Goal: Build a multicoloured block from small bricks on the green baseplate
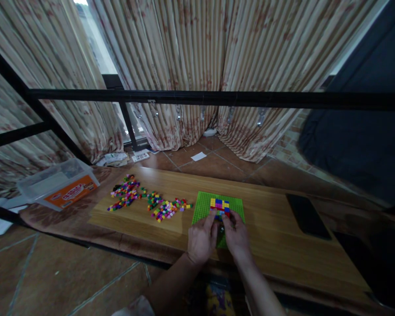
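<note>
Green and studded, the baseplate [200,206] lies between the near and far edges of the wooden counter [266,224], under both your hands. Your left hand [200,239] reaches its index finger to the near side of a brick cluster [220,204] in yellow, blue, white and red; your right hand [237,232], fingers bent, meets the cluster's near right corner (whether either grip pinches a brick, we cannot tell, as the fingers hide it). Loose bricks [166,210] in many colours lie scattered from the counter's left end almost to the baseplate's left edge. To your right, a flat black slab [307,216] lies near the counter's far edge; past the left edge sits a clear plastic box [41,188] with an orange label [71,192].
</note>
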The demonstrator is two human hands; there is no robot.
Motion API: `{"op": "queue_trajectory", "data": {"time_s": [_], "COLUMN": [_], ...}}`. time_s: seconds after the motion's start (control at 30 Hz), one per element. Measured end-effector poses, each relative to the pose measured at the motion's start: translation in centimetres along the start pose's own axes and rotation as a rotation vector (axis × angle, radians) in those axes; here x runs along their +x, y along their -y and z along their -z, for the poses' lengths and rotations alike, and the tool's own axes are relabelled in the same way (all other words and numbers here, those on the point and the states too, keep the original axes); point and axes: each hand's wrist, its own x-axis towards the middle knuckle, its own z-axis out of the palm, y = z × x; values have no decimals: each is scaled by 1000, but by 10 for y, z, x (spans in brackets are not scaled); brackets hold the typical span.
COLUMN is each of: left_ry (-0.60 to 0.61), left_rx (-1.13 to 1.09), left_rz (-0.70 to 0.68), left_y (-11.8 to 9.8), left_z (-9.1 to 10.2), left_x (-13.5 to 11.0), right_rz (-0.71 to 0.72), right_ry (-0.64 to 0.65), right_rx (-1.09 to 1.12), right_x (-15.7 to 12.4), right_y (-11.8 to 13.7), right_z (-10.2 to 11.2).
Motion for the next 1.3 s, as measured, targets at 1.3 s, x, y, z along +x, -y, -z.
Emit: {"op": "queue_trajectory", "data": {"time_s": [1.3], "left_ry": [163], "left_rx": [229], "left_rz": [342], "left_y": [70], "left_z": [60], "left_x": [19], "right_rz": [-120], "right_ry": [86], "right_rx": [-176], "right_x": [1], "right_y": [-1], "right_z": [1]}}
